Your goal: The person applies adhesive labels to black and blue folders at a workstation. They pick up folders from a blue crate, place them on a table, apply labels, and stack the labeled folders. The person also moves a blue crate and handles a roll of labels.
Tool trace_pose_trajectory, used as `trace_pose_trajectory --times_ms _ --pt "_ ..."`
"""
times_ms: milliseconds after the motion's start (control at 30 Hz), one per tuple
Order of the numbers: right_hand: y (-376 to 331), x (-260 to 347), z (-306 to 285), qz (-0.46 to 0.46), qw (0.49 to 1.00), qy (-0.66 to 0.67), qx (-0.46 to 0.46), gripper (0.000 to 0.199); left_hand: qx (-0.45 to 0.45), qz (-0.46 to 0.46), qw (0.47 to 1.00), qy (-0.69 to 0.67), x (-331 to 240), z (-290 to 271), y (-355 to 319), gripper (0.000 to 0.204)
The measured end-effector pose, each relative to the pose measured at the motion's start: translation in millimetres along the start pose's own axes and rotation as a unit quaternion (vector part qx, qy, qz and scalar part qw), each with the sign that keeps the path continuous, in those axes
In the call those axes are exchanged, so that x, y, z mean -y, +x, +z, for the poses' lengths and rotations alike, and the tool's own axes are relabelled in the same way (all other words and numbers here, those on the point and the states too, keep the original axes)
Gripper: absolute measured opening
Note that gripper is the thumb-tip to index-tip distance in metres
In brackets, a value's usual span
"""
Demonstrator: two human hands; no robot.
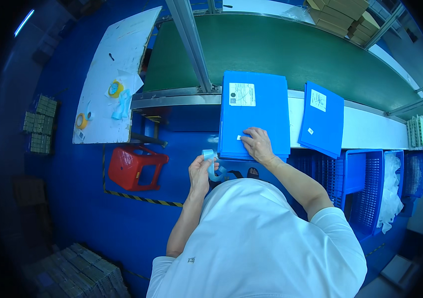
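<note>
My left hand [200, 171] is closed on a light-blue roll of backing strip [208, 154], apparently labels, whose loose end [217, 175] curls down beside the fingers. To its right is a tall stack of blue plastic sheets [256, 118] at the near edge of the bench. A large white printed label [241, 94] sits on the top sheet's far part. My right hand [258, 145] rests on the near part of that sheet, fingers slightly bent and apart. Its fingertips touch down beside a small white sticker [239, 137].
Further right, another blue sheet stack [322, 119] bears a large label and a small sticker. Behind runs a green conveyor belt [271, 47] with a metal post [190, 44]. A white table [114, 64] with tape rolls, a red stool [134, 168] and blue crates [365, 188] surround me.
</note>
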State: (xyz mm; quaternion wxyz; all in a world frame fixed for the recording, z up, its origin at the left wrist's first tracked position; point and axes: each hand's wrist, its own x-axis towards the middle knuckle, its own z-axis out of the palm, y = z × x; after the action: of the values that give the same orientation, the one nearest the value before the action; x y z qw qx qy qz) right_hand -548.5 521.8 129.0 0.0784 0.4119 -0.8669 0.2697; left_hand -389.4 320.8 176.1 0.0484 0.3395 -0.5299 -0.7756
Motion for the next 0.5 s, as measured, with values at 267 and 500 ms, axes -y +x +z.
trace_pose_trajectory --times_ms 267,500 --pt "-20 13 -28 -0.034 0.989 -0.021 0.143 0.057 -0.017 -0.049 0.997 -0.049 15 7 14 0.022" --pt "-48 8 -45 -0.027 0.985 0.056 0.162 0.064 -0.008 -0.027 0.995 -0.095 31 11 31 0.018"
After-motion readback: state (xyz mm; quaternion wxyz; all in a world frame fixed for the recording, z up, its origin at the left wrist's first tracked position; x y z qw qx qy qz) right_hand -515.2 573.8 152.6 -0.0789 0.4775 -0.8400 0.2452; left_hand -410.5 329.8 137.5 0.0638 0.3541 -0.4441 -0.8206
